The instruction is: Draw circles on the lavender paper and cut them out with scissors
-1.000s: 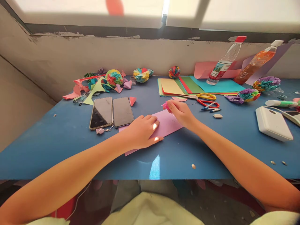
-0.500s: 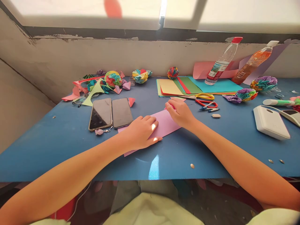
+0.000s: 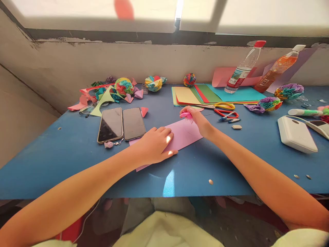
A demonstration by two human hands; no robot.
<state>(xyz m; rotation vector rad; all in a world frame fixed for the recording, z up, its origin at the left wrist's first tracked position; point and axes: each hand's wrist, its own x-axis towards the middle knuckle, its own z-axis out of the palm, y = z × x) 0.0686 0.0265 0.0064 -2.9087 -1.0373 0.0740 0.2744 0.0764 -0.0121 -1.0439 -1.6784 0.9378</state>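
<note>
A pink sheet of paper (image 3: 183, 135) lies on the blue table (image 3: 64, 161) in front of me. My left hand (image 3: 155, 145) rests flat on the sheet's left half, fingers stretched out, pressing it down. My right hand (image 3: 196, 118) is closed at the sheet's far right corner, pinching a small pink object (image 3: 185, 115) whose lower end touches the paper; I cannot make out what it is.
Two phones (image 3: 122, 124) lie left of the sheet. Scissors (image 3: 226, 109), an eraser (image 3: 236, 127) and stacked coloured paper (image 3: 205, 94) sit beyond my right hand. Paper balls (image 3: 154, 83), paper scraps, two bottles (image 3: 243, 73) and a white device (image 3: 296, 134) line the back and right.
My right hand has shifted along the sheet's far corner and turned, so the small pink object shows again under its fingers. My left hand has stayed put on the paper.
</note>
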